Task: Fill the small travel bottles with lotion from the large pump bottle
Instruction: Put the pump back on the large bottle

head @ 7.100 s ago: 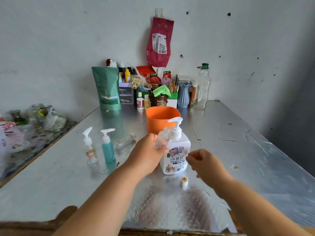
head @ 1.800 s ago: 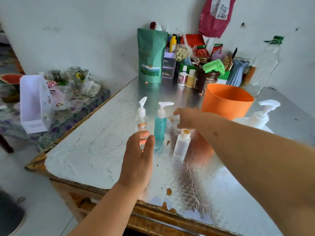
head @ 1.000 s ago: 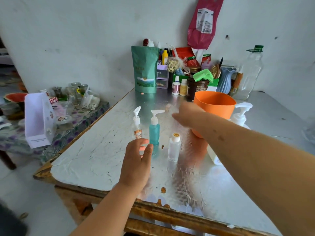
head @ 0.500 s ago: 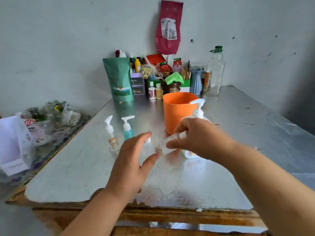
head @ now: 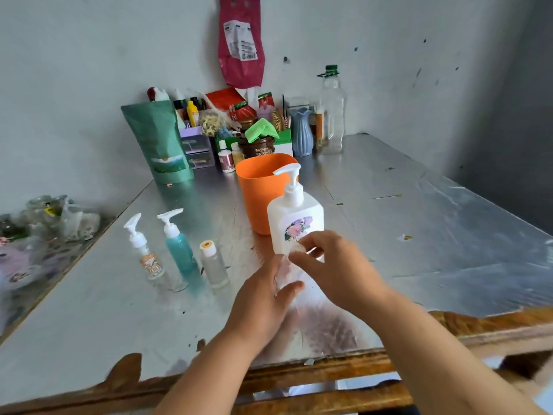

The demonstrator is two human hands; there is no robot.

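The large white pump bottle (head: 294,217) stands mid-table in front of an orange cup. Just before it, my left hand (head: 263,298) grips a small clear travel bottle (head: 284,275), which looks upright but is blurred. My right hand (head: 335,265) pinches that bottle's white cap (head: 300,247) with thumb and fingers. To the left stand three more small bottles: a clear pump bottle with a label (head: 146,256), a teal pump bottle (head: 179,253) and a clear bottle with a white screw cap (head: 214,265).
The orange cup (head: 257,187) stands behind the pump bottle. A green pouch (head: 158,142), jars, a blue vase and a tall clear bottle (head: 330,112) crowd the back wall. The foil-covered table (head: 419,235) has a worn wooden front edge. A side table with glassware sits left.
My right hand picked up the clear bottle from beyond the row and carried it forward. My left hand closed round it, and my right fingers shifted onto its cap.
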